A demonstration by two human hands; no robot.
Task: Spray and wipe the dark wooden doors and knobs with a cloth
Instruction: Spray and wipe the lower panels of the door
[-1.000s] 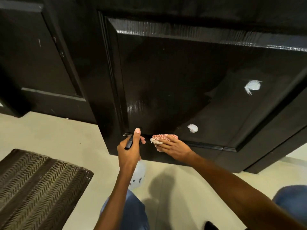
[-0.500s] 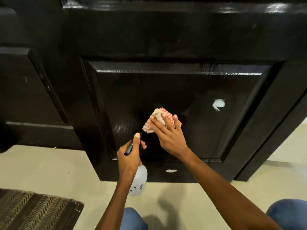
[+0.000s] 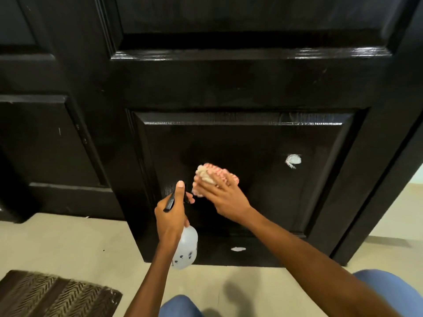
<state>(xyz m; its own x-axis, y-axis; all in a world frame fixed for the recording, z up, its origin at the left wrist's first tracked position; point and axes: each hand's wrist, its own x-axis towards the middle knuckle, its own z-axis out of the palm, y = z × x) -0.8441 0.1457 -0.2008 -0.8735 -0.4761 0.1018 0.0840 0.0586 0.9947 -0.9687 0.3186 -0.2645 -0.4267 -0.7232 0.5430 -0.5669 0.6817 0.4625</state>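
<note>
We face a dark wooden door point(image 3: 229, 88) from low down, with our knees in blue trousers point(image 3: 389, 291) showing at the bottom edge of the view. Our right hand point(image 3: 225, 195) lies with fingers spread and straight over a crumpled cloth point(image 3: 211, 173), cream with a red-and-white pattern, pressing it flat against the lower recessed panel point(image 3: 263, 179) of the door, left of the panel's middle. Our left hand point(image 3: 171, 216) is curled round the neck of a spray bottle point(image 3: 186, 248), the thumb raised along the black spray head point(image 3: 170, 200) and the translucent white body hanging below the fist; the nozzle points toward the panel, just beside the cloth and to its left. A whitish smear point(image 3: 293, 160) sits on the panel well to the right of the cloth, and a smaller white patch point(image 3: 238, 249) marks the bottom rail of the door beneath the panel. The glossy upper edge of the panel catches streaks of light. To the left stands a second dark door point(image 3: 45, 145), panelled in the same manner. The floor point(image 3: 68, 248) is pale and smooth, and a brown doormat point(image 3: 52, 296) with a herringbone weave lies on it at the lower left corner.
</note>
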